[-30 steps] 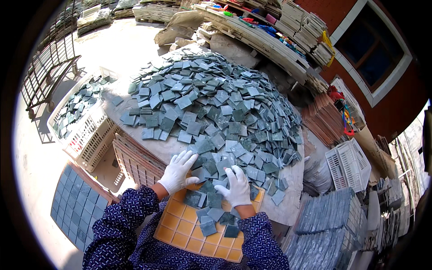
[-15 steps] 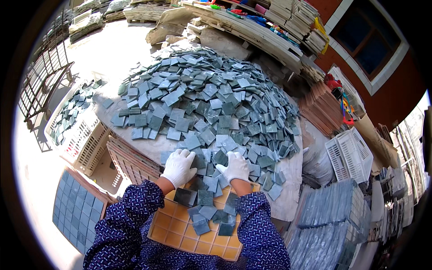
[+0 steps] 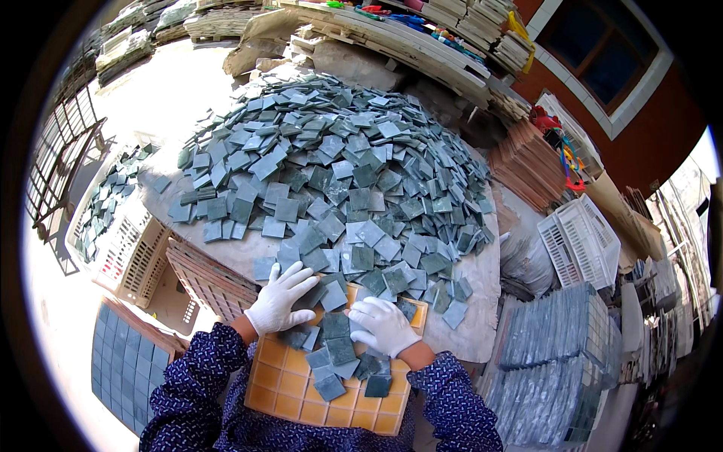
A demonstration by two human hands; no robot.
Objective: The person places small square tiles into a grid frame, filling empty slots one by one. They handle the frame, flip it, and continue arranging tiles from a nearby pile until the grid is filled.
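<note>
Across my front lies a yellow-orange grid tray (image 3: 290, 380), with loose grey-green square stone tiles (image 3: 329, 388) strewn over its middle and far part. My left hand (image 3: 282, 301), in a white glove, is at the tray's far left with fingers spread, beside the tiles there. My right hand (image 3: 382, 326), also gloved, lies palm down over tiles on the tray's right side; its fingers stretch leftward, slightly bent, and partly hide the tiles beneath. Just beyond both hands, the big heap of the same tiles (image 3: 339, 166) spreads over a pale table (image 3: 478, 301).
Left stand a stack of grid trays (image 3: 207, 275), a white crate (image 3: 132, 245) and a panel filled with tiles (image 3: 128, 361). On the right are wrapped tile stacks (image 3: 546, 328), a white basket (image 3: 580, 241) and brown sheets (image 3: 527, 166). Stone slabs (image 3: 399, 49) lie behind the heap.
Both hands have drawn back toward me from the heap's near edge, over the tray. My left fingers have spread; my right hand has turned leftward. More tiles lie bunched mid-tray.
</note>
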